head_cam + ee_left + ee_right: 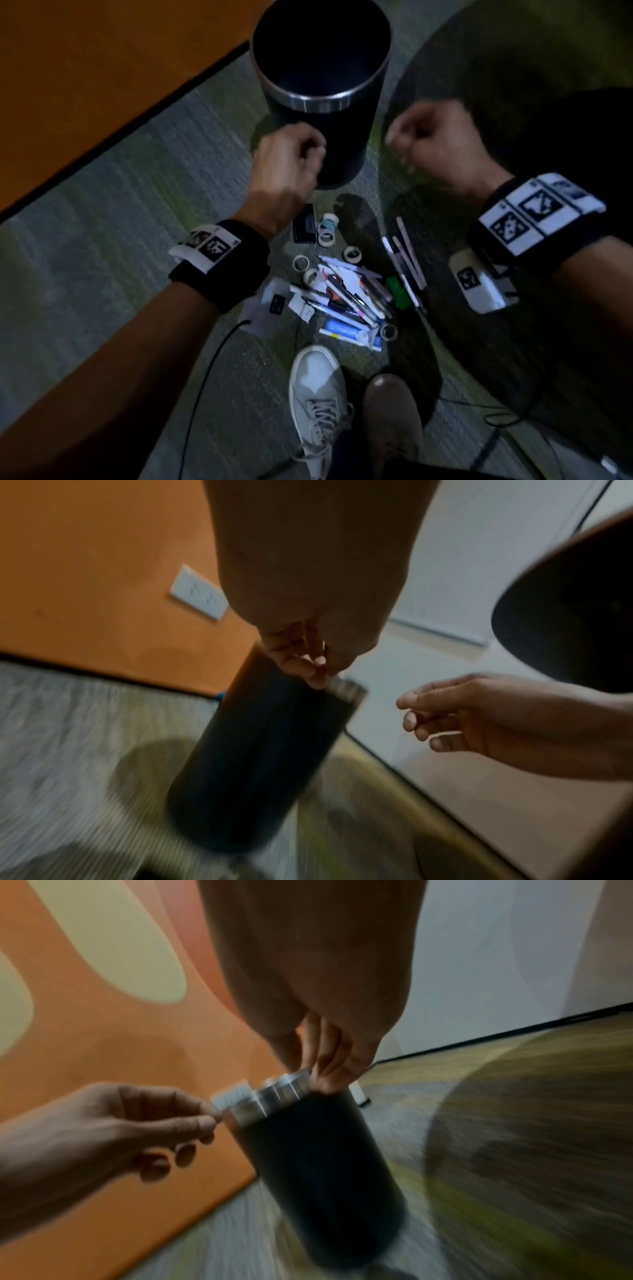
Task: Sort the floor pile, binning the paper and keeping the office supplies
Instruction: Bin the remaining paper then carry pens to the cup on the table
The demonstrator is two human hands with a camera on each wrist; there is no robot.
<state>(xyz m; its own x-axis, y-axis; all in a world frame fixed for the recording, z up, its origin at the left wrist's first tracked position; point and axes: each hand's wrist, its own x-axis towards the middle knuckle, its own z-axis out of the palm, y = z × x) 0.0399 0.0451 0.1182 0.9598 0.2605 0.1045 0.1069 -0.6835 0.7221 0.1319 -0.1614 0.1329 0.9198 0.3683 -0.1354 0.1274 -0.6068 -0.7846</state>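
Note:
A black bin (pixel 322 102) with a metal rim stands on the carpet beyond the floor pile (pixel 342 294) of pens, paper scraps and tape rolls. My left hand (pixel 313 150) hovers at the bin's near left side. In the right wrist view it (pixel 209 1118) pinches a small white paper scrap (pixel 232 1096) between thumb and forefinger, close to the rim of the bin (pixel 318 1164). My right hand (pixel 400 140) hangs right of the bin. In the left wrist view its (pixel 421 718) fingers are loosely curled, and nothing plainly shows in them.
Tape rolls (pixel 327 228) and a black box (pixel 304 222) lie just behind the pile, long pens (pixel 404 257) and a green item (pixel 397 291) to its right. A white shoe (pixel 318 394) and a brown shoe (pixel 394 418) stand in front. An orange wall (pixel 85 85) runs along the left.

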